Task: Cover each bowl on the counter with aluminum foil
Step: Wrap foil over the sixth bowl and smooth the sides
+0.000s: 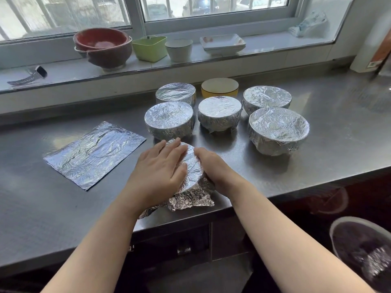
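Stainless steel counter (63, 208) ran beneath a sliding window, with a sill (63, 69) between them. At the far left of the sill lay a wristwatch (29, 76), then a stack of reddish bowls (103, 47), a green square container (149, 48), a white cup (179, 49), stacked white rectangular dishes (222, 43) and, far right, a crumpled plastic bag (311, 25). On the counter's left lay a flat, creased sheet of aluminum foil (95, 154), apart from the bowls. Near the front edge, the left hand (157, 172) rested flat with straight fingers on the foil top of the nearest bowl (193, 168), pressing the foil down; loose crumpled foil flared out around its base toward the counter edge. The right hand (215, 168) cupped that bowl's right side, fingers curled around the foil-wrapped wall. Behind it stood five bowls already covered in foil: a back-left one (175, 93), a front-left one (169, 119) just beyond the left hand's fingertips, a middle one (220, 114), a back-right one (267, 98) and a large front-right one (278, 130). Between the back-left and back-right covered bowls sat an uncovered yellow bowl (220, 86) with a white inside. Below the counter at lower right was a dark round bin (364, 254) holding scrunched foil.
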